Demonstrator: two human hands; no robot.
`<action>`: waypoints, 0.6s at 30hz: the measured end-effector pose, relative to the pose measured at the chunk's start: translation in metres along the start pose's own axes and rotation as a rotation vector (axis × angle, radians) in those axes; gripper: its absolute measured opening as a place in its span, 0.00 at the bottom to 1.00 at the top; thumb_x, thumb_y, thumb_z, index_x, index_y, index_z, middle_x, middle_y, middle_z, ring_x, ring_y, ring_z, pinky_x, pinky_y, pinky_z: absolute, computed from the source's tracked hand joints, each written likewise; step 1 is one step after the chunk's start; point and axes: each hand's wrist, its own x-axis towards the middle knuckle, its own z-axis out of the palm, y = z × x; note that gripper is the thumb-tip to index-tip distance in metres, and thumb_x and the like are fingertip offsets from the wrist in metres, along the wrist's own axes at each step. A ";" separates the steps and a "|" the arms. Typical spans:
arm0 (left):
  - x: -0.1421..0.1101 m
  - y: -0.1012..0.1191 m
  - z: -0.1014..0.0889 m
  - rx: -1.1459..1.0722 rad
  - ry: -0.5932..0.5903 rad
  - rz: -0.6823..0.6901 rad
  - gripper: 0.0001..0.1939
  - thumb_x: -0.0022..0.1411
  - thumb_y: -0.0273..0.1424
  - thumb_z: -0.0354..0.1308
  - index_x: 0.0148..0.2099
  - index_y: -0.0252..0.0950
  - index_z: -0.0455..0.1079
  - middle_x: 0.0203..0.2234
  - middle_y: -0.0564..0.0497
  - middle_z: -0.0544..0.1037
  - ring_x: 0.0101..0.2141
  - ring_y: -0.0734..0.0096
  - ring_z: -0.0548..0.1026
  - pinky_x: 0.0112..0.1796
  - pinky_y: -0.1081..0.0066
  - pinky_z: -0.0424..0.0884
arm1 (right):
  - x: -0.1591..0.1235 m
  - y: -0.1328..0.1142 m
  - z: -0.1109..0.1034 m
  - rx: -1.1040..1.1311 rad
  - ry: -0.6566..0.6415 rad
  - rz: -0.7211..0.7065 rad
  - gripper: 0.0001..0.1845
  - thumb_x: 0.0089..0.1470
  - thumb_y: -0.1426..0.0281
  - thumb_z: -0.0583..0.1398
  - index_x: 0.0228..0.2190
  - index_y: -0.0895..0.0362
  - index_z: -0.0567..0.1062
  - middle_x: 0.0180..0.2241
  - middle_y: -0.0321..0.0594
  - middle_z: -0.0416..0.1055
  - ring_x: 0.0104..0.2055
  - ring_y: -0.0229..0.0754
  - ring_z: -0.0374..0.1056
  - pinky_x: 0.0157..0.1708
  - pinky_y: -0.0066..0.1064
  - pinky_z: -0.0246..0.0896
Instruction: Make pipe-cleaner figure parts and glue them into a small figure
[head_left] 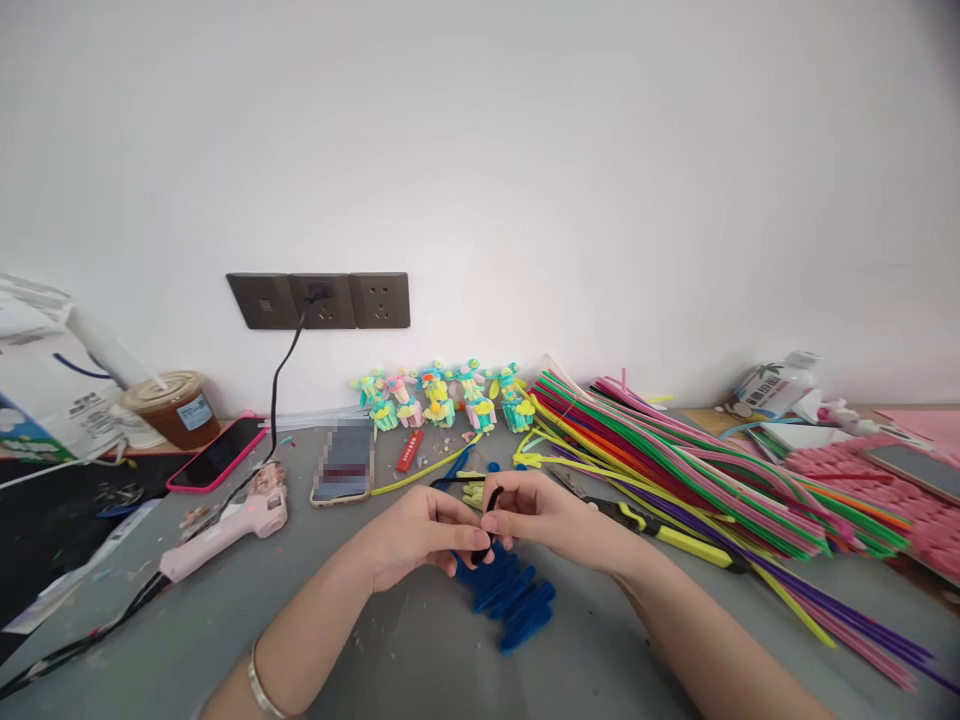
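Observation:
Between my two hands is a black pipe cleaner [494, 497], bent into a curve. My left hand [424, 535] pinches it with thumb and forefinger, and my right hand [536, 515] pinches it close by, fingertips nearly touching. Part of the black piece is hidden by the fingers. Below the hands lies a blue pipe cleaner [517, 600] folded into a zigzag on the grey table [420, 650]. Just behind the hands are a small yellow-green coiled piece [473, 494] and a few blue bits.
Small colourful pipe-cleaner figures [437, 395] stand along the wall. At right lie bundled pipe cleaners [675, 460] and yellow-handled pliers [694, 546]. At left are a pink glue gun [217, 540] with a cord, a phone [343, 462], a pink-cased phone [217, 455] and a drink cup [176, 410].

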 end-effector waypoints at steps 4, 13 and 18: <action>0.001 -0.001 0.001 -0.038 0.017 -0.002 0.14 0.47 0.37 0.70 0.31 0.31 0.77 0.29 0.47 0.78 0.28 0.76 0.71 0.25 0.77 0.65 | 0.001 0.002 0.003 0.070 0.020 -0.024 0.15 0.51 0.60 0.65 0.29 0.58 0.68 0.24 0.35 0.71 0.26 0.34 0.66 0.25 0.24 0.58; -0.002 0.006 0.007 -0.083 0.031 0.017 0.15 0.47 0.35 0.70 0.26 0.33 0.68 0.25 0.51 0.74 0.23 0.80 0.67 0.22 0.78 0.62 | 0.002 -0.006 0.003 0.065 0.122 -0.098 0.13 0.54 0.60 0.63 0.31 0.57 0.69 0.25 0.33 0.68 0.26 0.34 0.65 0.29 0.26 0.61; -0.001 0.005 0.005 -0.110 0.052 0.067 0.15 0.48 0.34 0.69 0.24 0.33 0.66 0.24 0.52 0.74 0.20 0.82 0.65 0.21 0.78 0.59 | 0.001 0.000 0.002 0.026 0.118 -0.157 0.10 0.55 0.63 0.63 0.31 0.57 0.70 0.29 0.36 0.70 0.31 0.37 0.69 0.33 0.29 0.64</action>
